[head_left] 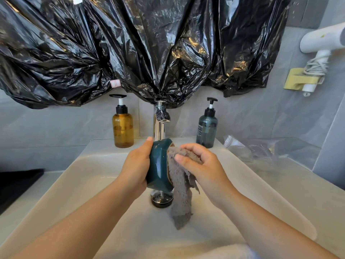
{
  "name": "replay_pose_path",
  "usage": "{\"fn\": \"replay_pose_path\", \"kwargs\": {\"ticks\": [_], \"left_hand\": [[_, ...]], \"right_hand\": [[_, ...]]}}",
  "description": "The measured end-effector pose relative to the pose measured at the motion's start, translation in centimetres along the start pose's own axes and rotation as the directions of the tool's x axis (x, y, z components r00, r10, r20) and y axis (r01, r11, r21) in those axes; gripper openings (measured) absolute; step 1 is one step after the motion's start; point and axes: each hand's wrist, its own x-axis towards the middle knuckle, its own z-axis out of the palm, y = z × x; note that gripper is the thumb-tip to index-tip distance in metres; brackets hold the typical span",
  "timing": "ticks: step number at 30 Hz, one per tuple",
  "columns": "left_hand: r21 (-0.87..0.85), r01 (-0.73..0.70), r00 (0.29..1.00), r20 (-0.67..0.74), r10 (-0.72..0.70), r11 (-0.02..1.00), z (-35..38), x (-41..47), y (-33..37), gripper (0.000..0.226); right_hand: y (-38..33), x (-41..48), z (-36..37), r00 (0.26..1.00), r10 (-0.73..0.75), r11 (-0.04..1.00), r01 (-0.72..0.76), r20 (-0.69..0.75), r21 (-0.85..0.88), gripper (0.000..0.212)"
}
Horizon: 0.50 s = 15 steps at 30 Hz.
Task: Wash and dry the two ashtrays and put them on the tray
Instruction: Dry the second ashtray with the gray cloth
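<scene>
A dark teal ashtray (pixel 159 165) is held on its side over the white sink basin (pixel 97 176), its open face turned to the right. My left hand (pixel 135 167) grips it from the left, thumb on its upper edge. My right hand (pixel 200 163) holds a grey cloth (pixel 182 195) pressed against the ashtray's open face; the cloth's loose end hangs down into the basin. The second ashtray and the tray cannot be picked out here.
A chrome tap (pixel 159 124) stands behind the ashtray, the drain plug (pixel 161 200) below it. An amber pump bottle (pixel 122 126) and a dark blue-grey one (pixel 207 128) flank the tap. Black plastic sheeting (pixel 149 45) covers the wall above. A hairdryer (pixel 321 42) hangs at right.
</scene>
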Motion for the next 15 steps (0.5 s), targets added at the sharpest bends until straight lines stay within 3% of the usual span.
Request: {"fn": "replay_pose_path", "kwargs": {"ticks": [4,10,12,15], "left_hand": [[-0.074,-0.027,0.998,-0.065,0.022,0.997,-0.5,0.0,0.7,0.033],[-0.048,0.012,1.0,0.0,-0.012,0.999,0.1,-0.5,0.4,0.034],[0.005,0.021,0.999,0.033,-0.021,1.0,0.4,-0.5,0.2,0.038],[0.086,0.025,0.996,0.078,-0.032,0.996,0.7,-0.3,-0.2,0.045]], "right_hand": [[-0.1,-0.5,0.1,0.99,0.041,0.989,-0.021,0.138,-0.144,0.009],[1.6,0.9,0.1,0.974,0.17,0.955,-0.2,-0.148,-0.217,0.014],[2.1,1.4,-0.2,0.948,0.218,0.955,-0.256,-0.231,-0.15,0.017],[1.8,1.7,-0.4,0.925,0.179,0.978,-0.203,-0.335,-0.039,0.018]]}}
